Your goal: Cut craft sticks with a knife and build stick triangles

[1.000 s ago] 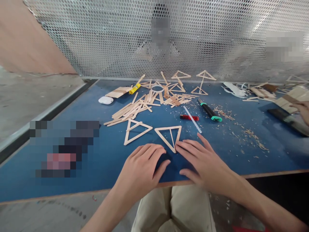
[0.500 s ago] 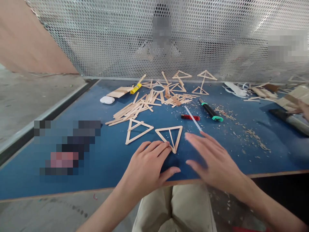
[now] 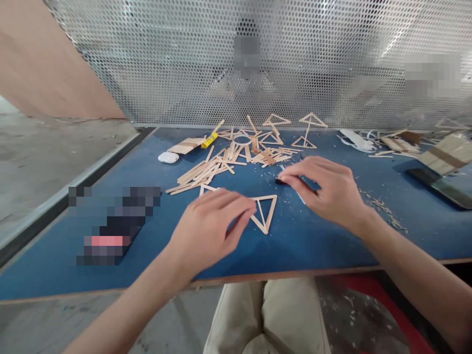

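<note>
My left hand (image 3: 212, 228) is over the near part of the table, thumb and fingertips pressed together. Whatever they pinch, if anything, cannot be made out. Beside its fingertips lies a triangle of wooden craft sticks (image 3: 272, 214) with a thin stick across its middle; its left corner is hidden by the hand. A second stick triangle (image 3: 208, 187) is mostly covered by that hand. My right hand (image 3: 324, 189) pinches the small red utility knife, of which only the black end (image 3: 280, 181) shows. A pale strip (image 3: 300, 197) lies partly under this hand.
Loose craft sticks (image 3: 201, 172) are heaped behind, with a tape roll (image 3: 242, 140), a yellow glue tube (image 3: 209, 140) and a white case (image 3: 168, 157). More stick triangles (image 3: 304, 142) stand near the perforated metal screen (image 3: 177, 73). A dark phone (image 3: 438, 187) lies right; wood shavings (image 3: 387, 211) are scattered.
My right hand has moved up and forward onto the utility knife and closed its fingers. My left hand has shifted left, its thumb drawn in against the fingers, covering the left triangle.
</note>
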### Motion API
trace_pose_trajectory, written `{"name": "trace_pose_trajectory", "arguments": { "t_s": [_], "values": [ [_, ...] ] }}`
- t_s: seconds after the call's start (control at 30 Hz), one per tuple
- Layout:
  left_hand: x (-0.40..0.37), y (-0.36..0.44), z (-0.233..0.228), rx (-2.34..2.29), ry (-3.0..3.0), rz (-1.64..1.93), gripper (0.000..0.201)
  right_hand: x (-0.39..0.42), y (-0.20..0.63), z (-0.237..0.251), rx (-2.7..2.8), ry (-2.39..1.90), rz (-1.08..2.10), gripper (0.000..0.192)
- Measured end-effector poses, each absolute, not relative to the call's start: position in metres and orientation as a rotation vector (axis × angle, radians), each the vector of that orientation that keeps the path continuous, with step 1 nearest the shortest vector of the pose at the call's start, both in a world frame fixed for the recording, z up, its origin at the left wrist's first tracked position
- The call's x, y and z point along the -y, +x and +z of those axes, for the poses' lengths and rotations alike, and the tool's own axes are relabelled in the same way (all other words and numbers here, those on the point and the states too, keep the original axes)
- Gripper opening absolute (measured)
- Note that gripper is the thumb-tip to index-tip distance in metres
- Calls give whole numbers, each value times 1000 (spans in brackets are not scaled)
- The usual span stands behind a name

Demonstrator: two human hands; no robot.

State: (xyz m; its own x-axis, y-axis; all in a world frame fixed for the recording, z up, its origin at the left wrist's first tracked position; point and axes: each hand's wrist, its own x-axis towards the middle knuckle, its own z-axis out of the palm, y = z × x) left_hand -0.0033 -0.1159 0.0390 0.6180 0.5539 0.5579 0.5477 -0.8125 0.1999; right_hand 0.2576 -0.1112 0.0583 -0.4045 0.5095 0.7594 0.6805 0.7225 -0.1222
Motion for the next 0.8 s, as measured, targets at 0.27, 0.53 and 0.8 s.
{"name": "trace_pose_trajectory", "arguments": {
  "t_s": [0.27, 0.53, 0.8],
  "values": [
    [42, 32, 70, -901, 2657, 1318, 16, 65, 245, 44, 1770, -890, 47, 22],
    [37, 30, 39, -795, 2674, 1499, 13, 62, 254, 22, 1747, -907, 100, 14],
    [34, 27, 32, -812, 2947, 1376, 9, 66, 255, 19, 1928, -803, -79, 8]
  ]
}}
